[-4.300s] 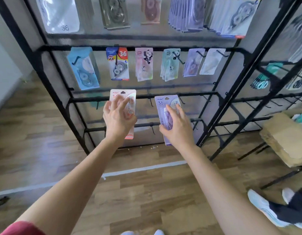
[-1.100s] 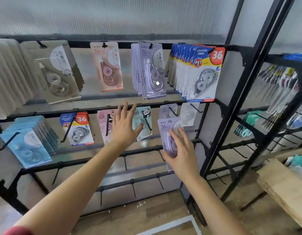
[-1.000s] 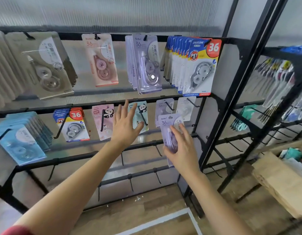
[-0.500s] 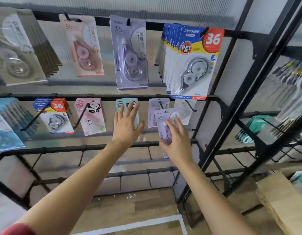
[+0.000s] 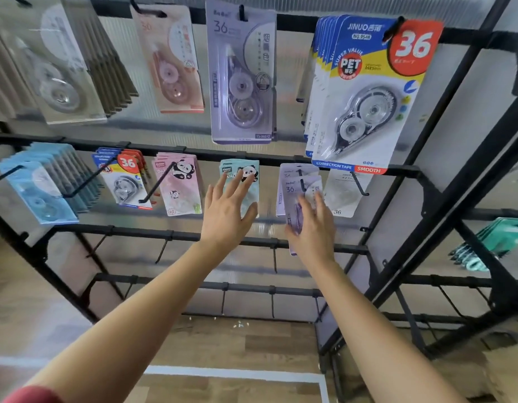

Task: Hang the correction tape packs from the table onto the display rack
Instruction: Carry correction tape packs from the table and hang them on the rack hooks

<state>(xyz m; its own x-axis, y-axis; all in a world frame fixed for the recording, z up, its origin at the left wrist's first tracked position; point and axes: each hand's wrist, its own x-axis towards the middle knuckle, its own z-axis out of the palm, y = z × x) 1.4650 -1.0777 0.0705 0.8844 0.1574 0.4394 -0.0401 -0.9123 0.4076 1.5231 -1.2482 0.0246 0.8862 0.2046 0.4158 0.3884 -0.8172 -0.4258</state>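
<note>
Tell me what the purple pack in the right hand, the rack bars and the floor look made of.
Purple pack: printed card under a glossy clear plastic blister, judging by glare. Rack bars: probably metal, matte black coating, thin rigid tubes. Floor: wood-look planks with grain and seams; possibly laminate.

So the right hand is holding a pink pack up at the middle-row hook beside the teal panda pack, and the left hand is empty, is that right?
Not quite. The head view shows the right hand holds a lilac pack, not a pink one. The rest stands: it is at the middle-row hook beside the teal panda pack, and the left hand is empty.
</note>
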